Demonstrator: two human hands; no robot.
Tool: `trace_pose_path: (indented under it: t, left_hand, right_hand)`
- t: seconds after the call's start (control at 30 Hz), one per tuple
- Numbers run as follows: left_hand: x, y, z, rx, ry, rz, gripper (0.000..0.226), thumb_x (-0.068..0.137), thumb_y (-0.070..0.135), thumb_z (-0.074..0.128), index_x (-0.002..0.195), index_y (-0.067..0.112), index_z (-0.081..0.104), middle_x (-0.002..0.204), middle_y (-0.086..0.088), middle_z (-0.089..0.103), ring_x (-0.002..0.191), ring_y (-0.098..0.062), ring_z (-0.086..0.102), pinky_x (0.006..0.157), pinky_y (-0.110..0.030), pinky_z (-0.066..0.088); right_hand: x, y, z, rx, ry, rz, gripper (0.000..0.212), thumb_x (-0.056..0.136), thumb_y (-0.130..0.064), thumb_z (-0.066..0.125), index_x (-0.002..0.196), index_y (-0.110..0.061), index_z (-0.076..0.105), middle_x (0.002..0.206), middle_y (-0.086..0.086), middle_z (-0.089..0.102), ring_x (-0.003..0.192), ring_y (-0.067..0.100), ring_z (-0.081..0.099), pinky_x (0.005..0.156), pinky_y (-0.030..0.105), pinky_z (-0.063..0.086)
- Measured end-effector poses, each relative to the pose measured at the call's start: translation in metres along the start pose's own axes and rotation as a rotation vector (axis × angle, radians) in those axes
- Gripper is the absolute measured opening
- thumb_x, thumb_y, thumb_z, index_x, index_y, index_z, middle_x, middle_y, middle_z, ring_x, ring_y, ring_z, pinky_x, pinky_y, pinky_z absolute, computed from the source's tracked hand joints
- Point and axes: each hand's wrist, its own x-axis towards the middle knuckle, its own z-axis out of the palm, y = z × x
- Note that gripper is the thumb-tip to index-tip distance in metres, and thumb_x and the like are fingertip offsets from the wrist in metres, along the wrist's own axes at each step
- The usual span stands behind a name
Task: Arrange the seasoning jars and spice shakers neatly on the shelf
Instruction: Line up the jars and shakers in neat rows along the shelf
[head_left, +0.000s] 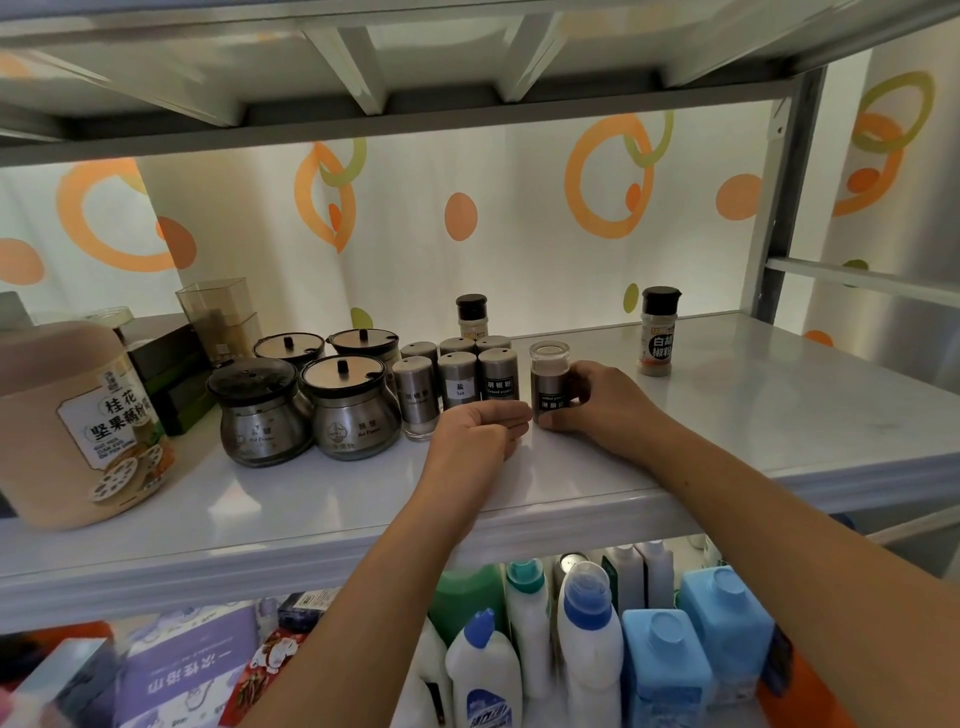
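Observation:
On the white shelf (727, 395) stand several steel seasoning jars with black-knobbed lids (350, 410) at the left and two rows of steel spice shakers (457, 382) beside them. My right hand (597, 402) grips a clear-lidded spice shaker (549, 376) standing upright just right of the rows. My left hand (480, 428) rests on the shelf in front of the shakers, fingers curled, its fingertips touching the held shaker's base. A black-capped pepper bottle (657, 332) stands apart at the right, and a small black-capped bottle (472, 316) stands behind the rows.
A large beige tub with a label (78, 421) fills the shelf's left end, with dark boxes (171, 379) and a clear container (218, 317) behind. A grey upright post (779, 218) bounds the right. Cleaning bottles (587, 634) crowd the lower shelf.

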Motion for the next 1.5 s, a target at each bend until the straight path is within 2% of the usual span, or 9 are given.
trace_pose_path:
  t: [0.6,0.77,0.9,1.03,1.1,1.23,1.3,1.4,1.5]
  left_hand:
    - [-0.002,0.001,0.000,0.013,-0.009,0.001,0.049,0.082,-0.018,0.039,0.109,0.007,0.070,0.105,-0.005,0.072,0.105,-0.013,0.065,0.097,-0.028,0.050]
    - [-0.003,0.003,0.000,0.008,-0.029,0.009,0.050,0.082,-0.018,0.039,0.095,0.017,0.071,0.098,0.002,0.072,0.103,-0.009,0.065,0.096,-0.024,0.050]
    - [-0.002,0.002,0.000,-0.015,-0.027,-0.001,0.045,0.085,-0.017,0.040,0.111,0.006,0.069,0.110,-0.006,0.070,0.103,-0.008,0.065,0.098,-0.022,0.049]
    - [0.000,0.000,0.000,0.010,-0.022,0.000,0.043,0.087,-0.013,0.042,0.112,0.008,0.069,0.111,-0.005,0.071,0.105,-0.009,0.065,0.101,-0.026,0.048]
    - [0.000,0.001,0.000,0.015,-0.024,0.000,0.043,0.087,-0.014,0.041,0.112,0.008,0.069,0.111,-0.005,0.071,0.105,-0.008,0.065,0.101,-0.024,0.048]
    - [0.000,0.003,0.003,0.111,-0.012,0.020,0.046,0.086,-0.012,0.041,0.115,0.011,0.069,0.111,0.000,0.070,0.107,-0.006,0.063,0.104,-0.028,0.046]
    - [-0.001,0.007,0.012,0.168,-0.035,0.038,0.047,0.086,-0.011,0.042,0.118,0.013,0.067,0.113,0.001,0.069,0.109,-0.006,0.062,0.105,-0.029,0.045]
    - [0.006,0.019,0.040,0.176,-0.109,0.050,0.048,0.087,-0.010,0.042,0.124,0.013,0.063,0.119,0.003,0.066,0.113,-0.007,0.060,0.105,-0.027,0.043]
    - [0.025,0.028,0.073,0.158,-0.132,0.040,0.052,0.085,-0.010,0.041,0.130,0.011,0.057,0.123,-0.001,0.062,0.116,-0.014,0.057,0.104,-0.032,0.044]
  right_hand:
    - [0.003,0.000,0.002,-0.032,0.002,0.001,0.055,0.076,-0.028,0.081,0.125,-0.014,0.059,0.117,0.005,0.068,0.102,0.022,0.062,0.091,0.034,0.050]
    - [0.016,-0.005,0.005,-0.075,0.009,0.015,0.046,0.076,-0.027,0.081,0.116,-0.012,0.063,0.110,0.008,0.069,0.098,0.025,0.062,0.082,0.033,0.048]
    - [0.029,-0.009,0.007,-0.123,-0.031,0.040,0.045,0.077,-0.025,0.080,0.116,-0.011,0.062,0.112,0.011,0.068,0.101,0.027,0.061,0.090,0.039,0.050]
    - [0.037,-0.009,0.010,-0.152,-0.025,0.070,0.046,0.076,-0.027,0.079,0.116,-0.012,0.063,0.112,0.011,0.068,0.098,0.026,0.061,0.086,0.035,0.049]
    - [0.038,-0.008,0.011,-0.139,-0.026,0.073,0.050,0.076,-0.028,0.079,0.120,-0.013,0.061,0.117,0.010,0.067,0.100,0.024,0.061,0.086,0.033,0.048]
    - [0.029,-0.004,0.000,0.025,-0.025,0.140,0.076,0.078,-0.031,0.080,0.142,-0.010,0.045,0.131,0.010,0.061,0.114,0.024,0.059,0.092,0.030,0.044]
    - [0.022,0.003,-0.014,0.035,0.039,0.158,0.065,0.082,-0.026,0.077,0.138,-0.009,0.050,0.125,0.009,0.065,0.108,0.022,0.061,0.090,0.029,0.046]
    - [0.012,0.025,-0.040,0.011,0.279,0.195,0.039,0.087,-0.019,0.071,0.123,-0.009,0.060,0.113,0.008,0.068,0.099,0.021,0.062,0.089,0.032,0.049]
    - [0.009,0.048,-0.064,0.033,0.516,0.310,0.045,0.088,-0.024,0.071,0.125,-0.007,0.054,0.113,0.007,0.062,0.096,0.021,0.056,0.088,0.033,0.048]
